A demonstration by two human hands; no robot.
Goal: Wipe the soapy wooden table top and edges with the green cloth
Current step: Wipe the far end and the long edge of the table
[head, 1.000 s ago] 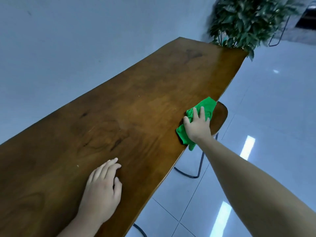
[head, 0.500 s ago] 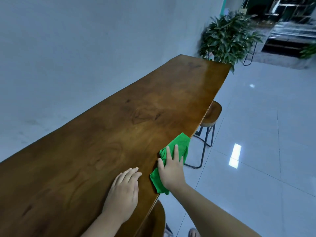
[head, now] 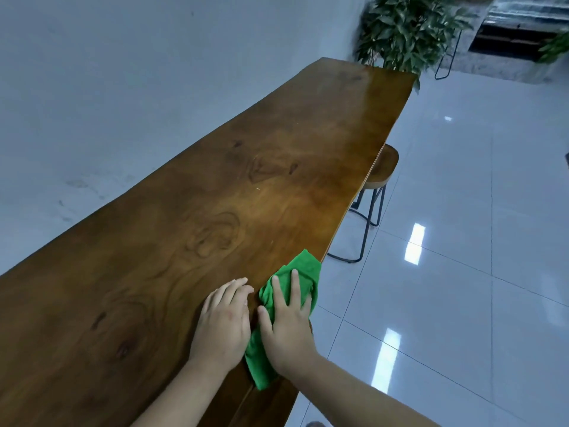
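1. Green cloth (head: 303,272): bunched, lying on the right-hand long edge of the wooden surface (head: 246,180), at the near end. Its far end lies on the top beside the rim; its near end hangs below the edge.
2. Right grip (head: 286,331): laid flat on the cloth, pressing it down. Index and middle fingers are straight and spread, the thumb is out to the left. The outer fingers lie at the rim; I cannot tell whether they curl over it. The palm covers the middle of the cloth.
3. Left grip (head: 224,322): flat on bare wood, palm down, fingers straight and close together, holding nothing. It sits just beside the right grip, with the fingertips near the cloth's left side.
4. Surface: a long, narrow slab with dark knots and swirling grain, running away towards the upper right. There is a pale sheen at the far end. The left long side is against a plain grey-white wall (head: 123,72).
5. Stool (head: 381,171): round wooden seat on black metal legs, tucked partly under the right edge, about midway along and well apart from the cloth.
6. Floor (head: 462,272): glossy pale tiles with bright light reflections.
7. Potted plant (head: 406,29): leafy, standing beyond the far end of the surface. A thin black metal frame (head: 446,53) is just to its right, blurred.
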